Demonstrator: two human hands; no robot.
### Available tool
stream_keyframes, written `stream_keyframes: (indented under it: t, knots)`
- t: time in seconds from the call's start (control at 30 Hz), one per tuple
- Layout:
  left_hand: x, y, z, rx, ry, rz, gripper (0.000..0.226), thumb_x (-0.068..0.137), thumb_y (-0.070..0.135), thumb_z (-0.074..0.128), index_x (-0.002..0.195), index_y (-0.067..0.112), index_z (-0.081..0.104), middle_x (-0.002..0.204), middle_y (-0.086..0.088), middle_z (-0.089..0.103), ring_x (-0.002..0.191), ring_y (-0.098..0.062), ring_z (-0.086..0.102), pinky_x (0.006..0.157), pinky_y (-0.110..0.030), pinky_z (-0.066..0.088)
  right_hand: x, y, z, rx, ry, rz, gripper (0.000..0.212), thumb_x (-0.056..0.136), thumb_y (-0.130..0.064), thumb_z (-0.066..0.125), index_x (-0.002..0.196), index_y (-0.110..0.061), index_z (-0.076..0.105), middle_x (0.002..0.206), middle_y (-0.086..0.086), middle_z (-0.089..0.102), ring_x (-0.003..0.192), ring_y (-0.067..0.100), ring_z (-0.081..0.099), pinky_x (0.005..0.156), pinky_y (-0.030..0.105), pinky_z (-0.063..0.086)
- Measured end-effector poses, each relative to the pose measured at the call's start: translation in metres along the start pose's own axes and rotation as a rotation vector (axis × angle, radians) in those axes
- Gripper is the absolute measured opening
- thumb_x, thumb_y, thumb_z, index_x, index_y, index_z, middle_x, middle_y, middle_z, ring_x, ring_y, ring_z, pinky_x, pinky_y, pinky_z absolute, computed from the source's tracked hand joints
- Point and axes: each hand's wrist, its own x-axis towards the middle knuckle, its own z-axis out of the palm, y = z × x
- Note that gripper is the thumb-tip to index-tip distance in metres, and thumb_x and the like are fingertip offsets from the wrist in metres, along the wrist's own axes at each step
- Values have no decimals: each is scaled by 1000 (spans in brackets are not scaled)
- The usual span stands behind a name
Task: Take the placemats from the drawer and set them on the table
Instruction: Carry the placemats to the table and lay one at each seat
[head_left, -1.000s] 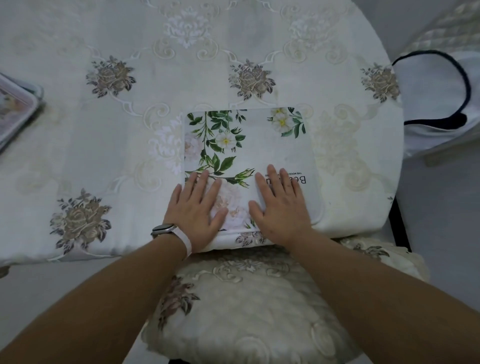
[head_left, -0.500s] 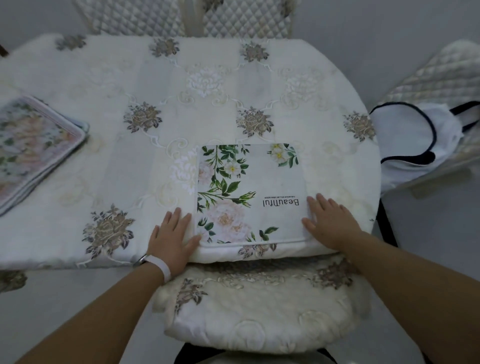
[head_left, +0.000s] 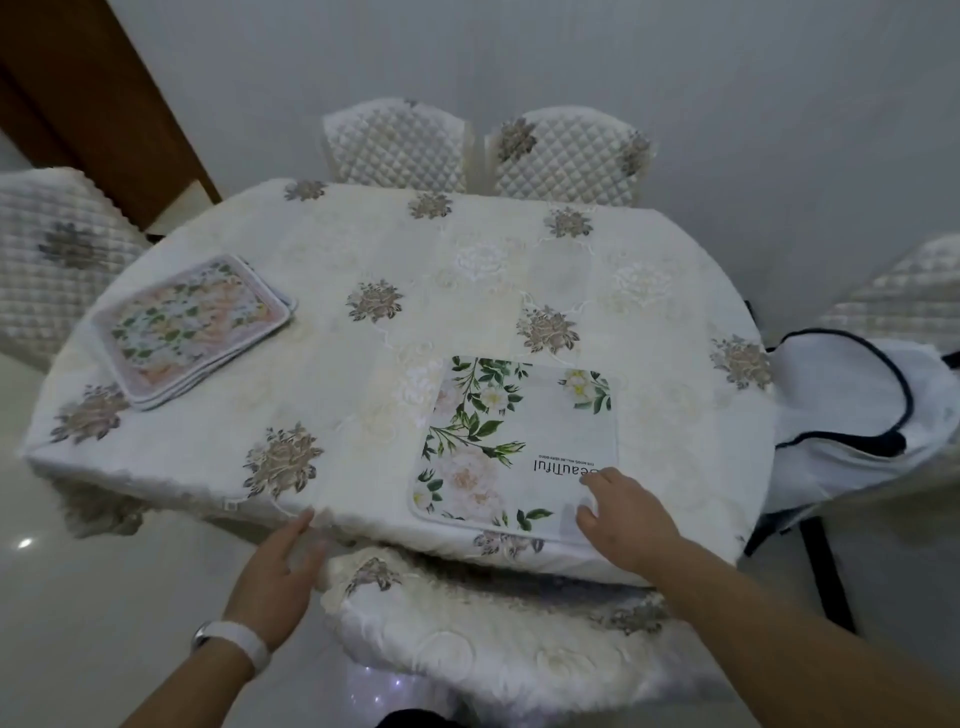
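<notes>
Right hand (head_left: 626, 517): fingers spread flat, pinning placemat (head_left: 519, 441) square to desk (head_left: 363, 431) edge | left hand (head_left: 283, 577): fingers apart, empty | spare stack (head_left: 195, 327) awaits.

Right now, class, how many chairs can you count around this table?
5. Two quilted chair backs stand at the far edge, one at the left, one at the right under a white bag, and one cushioned seat nearest the camera. More may be hidden.
</notes>
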Motion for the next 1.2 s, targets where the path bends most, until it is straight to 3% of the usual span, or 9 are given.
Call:
stream_keyframes:
  t: [0.13, 0.27, 0.5, 0.63, 0.73, 0.9, 1.07, 1.2]
  knots:
    - [-36, -15, -11, 277, 147, 89, 25, 86, 19, 69, 109, 11, 66, 111, -9, 66, 103, -26, 59, 87, -35, 42, 10, -28, -8, -15, 15, -186, 47, 96, -37, 43, 138, -18, 47, 136, 2, 50, 118, 22, 49, 96, 35, 43]
    - [-64, -19, -35, 495, 219, 167, 51, 80, 49, 48, 111, 14, 68, 108, -6, 68, 100, -28, 61, 86, -40, 47, 16, -73, -11, -44, 53, -377, 44, 94, -39, 44, 132, -18, 52, 126, 1, 55, 112, 22, 52, 92, 38, 45]
    - [-82, -29, -76, 553, 341, 175, 56, 79, 50, 41, 112, 14, 68, 108, -5, 68, 98, -28, 63, 85, -40, 50, 5, -158, -15, -105, 124, -647, 45, 92, -42, 42, 128, -19, 56, 122, -2, 58, 108, 21, 55, 91, 35, 45]
    - [-77, -49, -96, 531, 364, 162, 56, 79, 51, 40, 112, 15, 68, 108, -5, 68, 99, -27, 63, 84, -40, 51, -1, -197, -18, -201, 129, -768, 48, 89, -44, 41, 124, -18, 59, 125, 5, 60, 105, 26, 60, 87, 41, 51]
    - [-69, -66, -119, 508, 348, 185, 55, 79, 51, 41, 112, 16, 68, 108, -3, 68, 99, -24, 63, 83, -38, 51, 1, -232, -14, -255, 116, -784, 47, 87, -45, 42, 120, -19, 61, 121, 6, 63, 100, 25, 62, 81, 40, 53]
    - [-59, -114, -178, 475, 346, 211, 52, 79, 49, 43, 111, 16, 69, 107, -2, 69, 97, -22, 64, 83, -35, 50, 3, -318, 7, -291, 65, -769, 49, 91, -49, 37, 130, -24, 53, 133, 2, 54, 112, 23, 54, 91, 37, 46]
    - [-57, -188, -242, 429, 346, 135, 57, 80, 53, 39, 116, 19, 67, 114, -1, 67, 104, -23, 61, 87, -35, 48, 9, -410, 37, -222, 58, -714, 45, 95, -45, 43, 135, -27, 51, 134, -6, 52, 117, 17, 52, 98, 32, 43]
    - [-62, -236, -284, 402, 356, 81, 59, 80, 55, 37, 119, 20, 65, 118, 1, 65, 109, -22, 59, 89, -36, 47, 11, -465, 54, -198, 53, -678, 44, 96, -48, 42, 134, -29, 52, 134, -8, 52, 116, 15, 51, 96, 31, 45]
